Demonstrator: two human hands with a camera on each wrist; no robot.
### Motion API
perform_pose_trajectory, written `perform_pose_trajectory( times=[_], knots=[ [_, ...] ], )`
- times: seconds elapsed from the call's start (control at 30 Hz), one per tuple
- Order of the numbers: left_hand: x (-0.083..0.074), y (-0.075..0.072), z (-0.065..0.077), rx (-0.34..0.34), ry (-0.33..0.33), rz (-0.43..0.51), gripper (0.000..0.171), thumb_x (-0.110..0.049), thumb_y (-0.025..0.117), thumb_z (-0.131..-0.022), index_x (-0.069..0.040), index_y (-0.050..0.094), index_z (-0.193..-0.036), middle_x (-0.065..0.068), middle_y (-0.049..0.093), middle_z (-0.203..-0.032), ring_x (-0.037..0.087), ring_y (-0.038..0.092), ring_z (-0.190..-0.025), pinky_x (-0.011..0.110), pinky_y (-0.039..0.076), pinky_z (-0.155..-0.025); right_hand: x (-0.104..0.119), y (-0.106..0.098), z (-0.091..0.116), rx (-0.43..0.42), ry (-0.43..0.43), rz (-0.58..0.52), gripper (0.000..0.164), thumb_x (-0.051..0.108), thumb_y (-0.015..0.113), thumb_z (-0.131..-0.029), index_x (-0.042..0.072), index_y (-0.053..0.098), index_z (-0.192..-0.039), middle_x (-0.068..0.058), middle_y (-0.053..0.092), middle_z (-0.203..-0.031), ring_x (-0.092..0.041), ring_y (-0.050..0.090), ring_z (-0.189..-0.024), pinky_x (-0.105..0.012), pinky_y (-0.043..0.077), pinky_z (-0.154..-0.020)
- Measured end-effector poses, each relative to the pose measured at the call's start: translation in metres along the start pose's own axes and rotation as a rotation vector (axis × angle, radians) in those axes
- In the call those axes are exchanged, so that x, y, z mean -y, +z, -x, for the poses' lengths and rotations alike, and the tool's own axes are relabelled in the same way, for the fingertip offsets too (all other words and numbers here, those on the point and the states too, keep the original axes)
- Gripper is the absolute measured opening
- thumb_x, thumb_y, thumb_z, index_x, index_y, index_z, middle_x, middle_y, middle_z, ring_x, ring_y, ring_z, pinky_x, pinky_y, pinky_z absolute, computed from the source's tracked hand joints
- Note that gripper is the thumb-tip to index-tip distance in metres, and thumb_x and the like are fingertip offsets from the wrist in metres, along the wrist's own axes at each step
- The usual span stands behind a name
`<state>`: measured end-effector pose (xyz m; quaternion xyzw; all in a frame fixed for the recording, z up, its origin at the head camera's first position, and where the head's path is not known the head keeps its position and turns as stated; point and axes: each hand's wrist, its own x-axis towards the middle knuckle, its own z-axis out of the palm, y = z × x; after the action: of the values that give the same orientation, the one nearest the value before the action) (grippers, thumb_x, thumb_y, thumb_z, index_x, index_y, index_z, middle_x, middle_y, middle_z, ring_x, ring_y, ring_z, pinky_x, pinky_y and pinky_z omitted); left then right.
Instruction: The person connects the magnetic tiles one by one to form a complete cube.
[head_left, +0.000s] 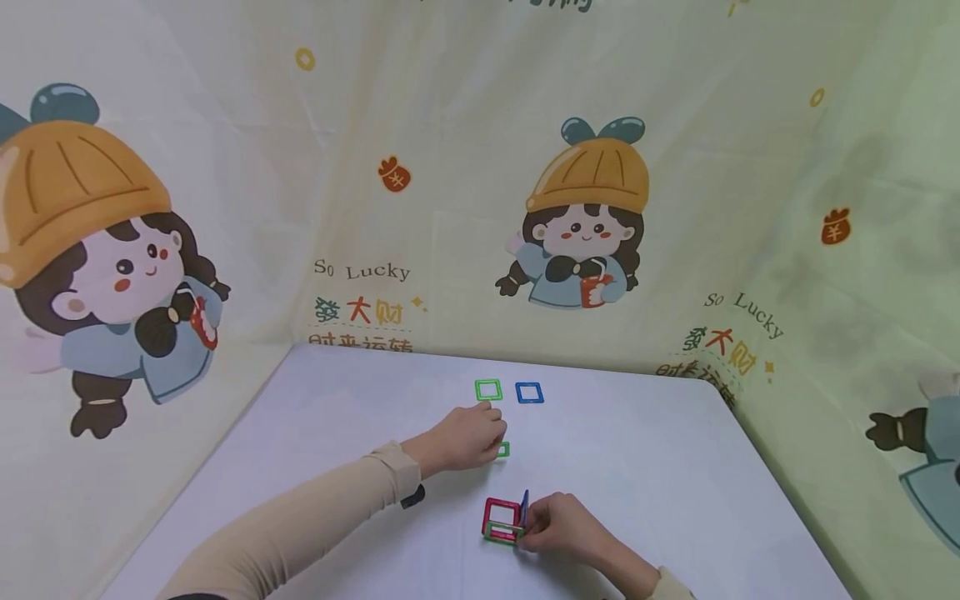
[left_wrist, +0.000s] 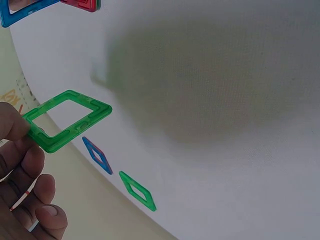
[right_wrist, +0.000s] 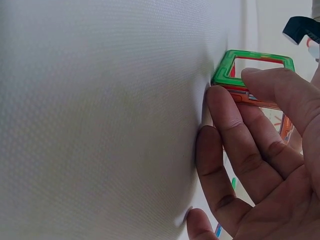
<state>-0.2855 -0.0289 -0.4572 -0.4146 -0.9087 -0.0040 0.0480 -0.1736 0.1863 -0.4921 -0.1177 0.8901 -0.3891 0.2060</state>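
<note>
My left hand (head_left: 467, 437) pinches a green square magnetic tile (left_wrist: 80, 128) by one corner between thumb and forefinger, held over the table. Nearer the front, my right hand (head_left: 566, 529) grips a small joined structure of tiles at its right side. In it, a red square tile (head_left: 503, 502) adjoins a green tile (head_left: 502, 542) in front and a blue-purple tile (head_left: 524, 508) standing upright at the right. The right wrist view shows the thumb against the green tile (right_wrist: 225, 70), with the fingers beside the structure. How the tiles join is partly hidden by the fingers.
Farther back on the white table (head_left: 637, 467), a green square tile (head_left: 489, 382) and a blue square tile (head_left: 529, 385) lie flat side by side. A cartoon-printed cloth (head_left: 450, 250) hangs behind the table's back edge and along its sides.
</note>
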Motion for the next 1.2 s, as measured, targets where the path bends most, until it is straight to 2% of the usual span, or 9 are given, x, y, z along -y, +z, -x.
perform_pose_trajectory(
  times=[0.3, 0.53, 0.83, 1.03, 1.2],
  knots=[
    [-0.003, -0.001, 0.0, -0.008, 0.003, -0.007, 0.012, -0.033, 0.069, -0.099, -0.021, 0.071, -0.099, -0.01, 0.06, -0.087, 0.008, 0.047, -0.083, 0.016, 0.044, -0.065, 0.001, 0.0, 0.001, -0.005, -0.011, -0.013, 0.01, 0.01, 0.085, -0.081, 0.01, 0.075, -0.082, 0.002, 0.071, -0.071, -0.012, 0.059, -0.066, -0.024, 0.049, -0.063],
    [-0.004, -0.002, 0.0, 0.004, 0.004, 0.006, 0.011, -0.032, 0.069, -0.099, -0.021, 0.071, -0.098, -0.009, 0.06, -0.087, 0.007, 0.047, -0.083, 0.017, 0.044, -0.066, -0.001, 0.0, 0.002, 0.001, 0.013, -0.021, 0.009, 0.009, 0.084, -0.082, 0.01, 0.075, -0.082, 0.003, 0.071, -0.072, -0.012, 0.057, -0.067, -0.025, 0.049, -0.064],
    [-0.005, -0.004, 0.0, 0.0, -0.015, -0.004, 0.01, -0.032, 0.068, -0.099, -0.022, 0.07, -0.098, -0.01, 0.059, -0.088, 0.007, 0.048, -0.084, 0.018, 0.045, -0.066, -0.002, 0.0, 0.0, -0.001, -0.019, -0.017, 0.009, 0.01, 0.085, -0.082, 0.011, 0.075, -0.082, 0.004, 0.07, -0.072, -0.011, 0.056, -0.067, -0.024, 0.047, -0.063],
    [-0.008, 0.002, 0.004, -0.002, 0.007, 0.014, 0.009, -0.031, 0.069, -0.098, -0.022, 0.069, -0.095, -0.011, 0.059, -0.086, 0.007, 0.047, -0.082, 0.017, 0.044, -0.064, -0.004, 0.002, 0.001, 0.002, 0.0, -0.04, 0.011, 0.01, 0.085, -0.082, 0.011, 0.074, -0.08, 0.004, 0.07, -0.071, -0.011, 0.055, -0.067, -0.023, 0.046, -0.063],
    [-0.012, 0.004, 0.008, -0.018, 0.025, -0.002, 0.01, -0.031, 0.069, -0.098, -0.022, 0.069, -0.093, -0.011, 0.058, -0.084, 0.007, 0.046, -0.08, 0.017, 0.043, -0.062, -0.008, 0.003, 0.003, -0.004, -0.045, -0.029, 0.011, 0.011, 0.085, -0.081, 0.012, 0.075, -0.08, 0.005, 0.071, -0.071, -0.009, 0.055, -0.066, -0.022, 0.046, -0.062]
  ],
)
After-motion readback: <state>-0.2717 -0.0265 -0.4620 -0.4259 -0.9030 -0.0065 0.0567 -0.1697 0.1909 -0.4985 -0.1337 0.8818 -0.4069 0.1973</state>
